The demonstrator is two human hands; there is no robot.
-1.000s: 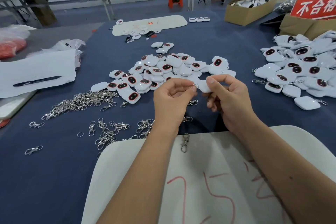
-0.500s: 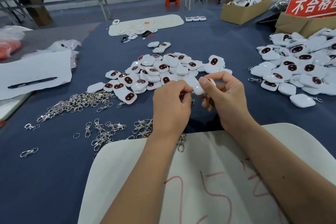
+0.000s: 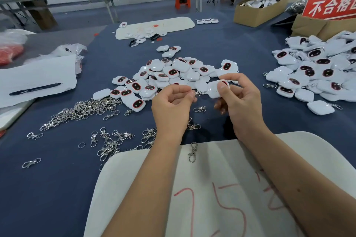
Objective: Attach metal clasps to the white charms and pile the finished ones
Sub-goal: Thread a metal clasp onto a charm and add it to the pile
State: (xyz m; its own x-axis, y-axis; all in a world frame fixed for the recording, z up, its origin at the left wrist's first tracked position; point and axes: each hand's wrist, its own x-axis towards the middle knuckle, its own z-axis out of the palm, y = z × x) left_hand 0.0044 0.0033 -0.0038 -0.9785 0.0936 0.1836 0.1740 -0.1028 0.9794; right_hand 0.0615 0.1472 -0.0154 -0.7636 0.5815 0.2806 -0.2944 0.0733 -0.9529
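Blue-covered desk under both hands. Heap of white charms just beyond the hands; second heap well off to the right of the right hand. Loose metal clasps scattered left of the left hand. Right hand pinches one white charm. Left hand, fingers curled, pinches a small clasp at that charm's corner.

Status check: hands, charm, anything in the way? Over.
Left hand pinches clasp at charm's edge. Right hand holds charm, raised over table. Nothing blocking. Over.
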